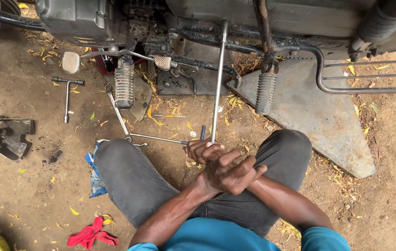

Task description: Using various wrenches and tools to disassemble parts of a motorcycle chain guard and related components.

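Head view shows a person squatting on the dirt ground (pixel 30 186) beside a motorcycle, both hands stacked on the lower end of a long metal rod (pixel 219 79) that rises to the frame above. Going left to right: a black bracket (pixel 9 137) lies near the ground's left edge, a T-handle wrench (pixel 66 95) beyond it, a red rag (pixel 91 234) near the bottom edge, then the left footpeg (pixel 124 86), the rod, the right footpeg (pixel 266 93) and a flat stone slab (pixel 319 116). As I judge it, the rod could slip off its seat under the frame if the push goes sideways, throwing the knuckles against a peg. The left hand (pixel 200 151) is closed around the rod's foot; the right hand (pixel 230 172) lies over it, fingers curled shut on the left hand rather than on the rod itself.
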